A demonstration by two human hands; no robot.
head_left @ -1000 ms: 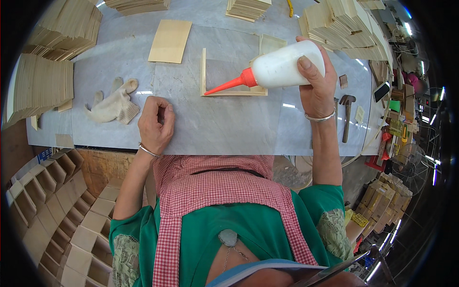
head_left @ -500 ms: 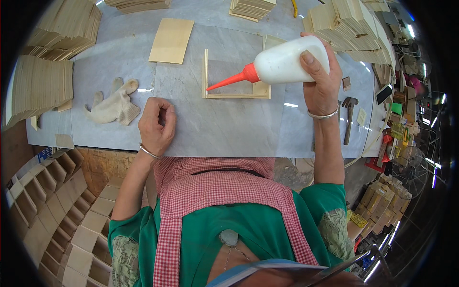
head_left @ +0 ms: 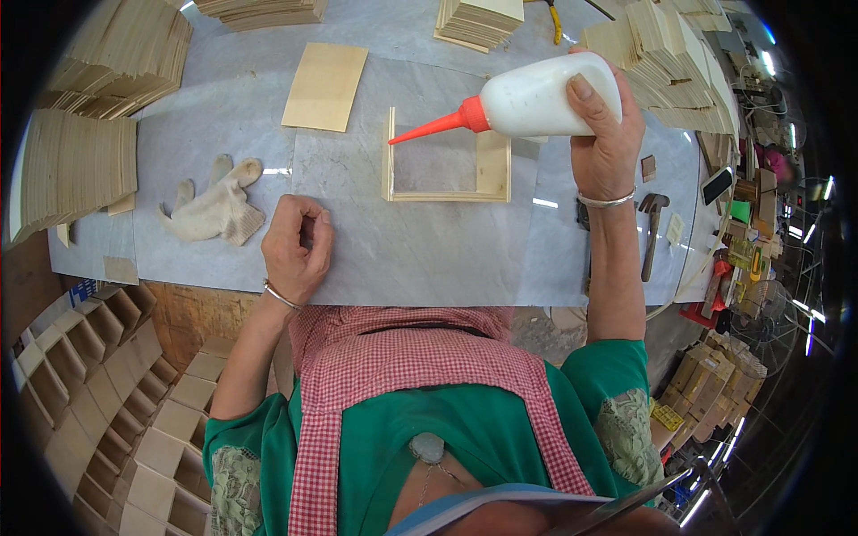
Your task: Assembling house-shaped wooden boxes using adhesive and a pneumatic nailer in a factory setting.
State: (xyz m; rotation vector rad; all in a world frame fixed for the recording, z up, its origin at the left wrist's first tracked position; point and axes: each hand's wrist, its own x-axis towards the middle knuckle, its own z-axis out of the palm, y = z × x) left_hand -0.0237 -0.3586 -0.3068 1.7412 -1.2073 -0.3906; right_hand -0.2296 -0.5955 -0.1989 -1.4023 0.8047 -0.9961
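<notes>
My right hand [head_left: 608, 134] is wrapped round a white glue bottle [head_left: 536, 96] with a long red nozzle [head_left: 438, 123], tilted so the nozzle points left and down. The nozzle's tip is at the left side of a small wooden box frame [head_left: 447, 196], near that side's upper edge. Whether tip and wood touch, I cannot tell. My left hand [head_left: 298, 239] rests loosely curled near the table's front edge, to the left of the frame; nothing shows in its fingers. A flat wooden panel [head_left: 325, 87] lies beyond it, and a pale work glove [head_left: 217, 210] lies to its left.
Stacks of thin wooden boards stand at the left [head_left: 76, 170], the back [head_left: 478, 20] and the right [head_left: 666, 62] of the grey table [head_left: 402, 268]. A hammer [head_left: 653, 232] and a phone [head_left: 717, 180] lie at the right. Finished-looking wooden boxes [head_left: 170, 438] are stacked at lower left.
The nozzle tip has moved along the frame's left side, away from the near corner toward the far end. My left hand stays curled in place; the whole view has shifted slightly.
</notes>
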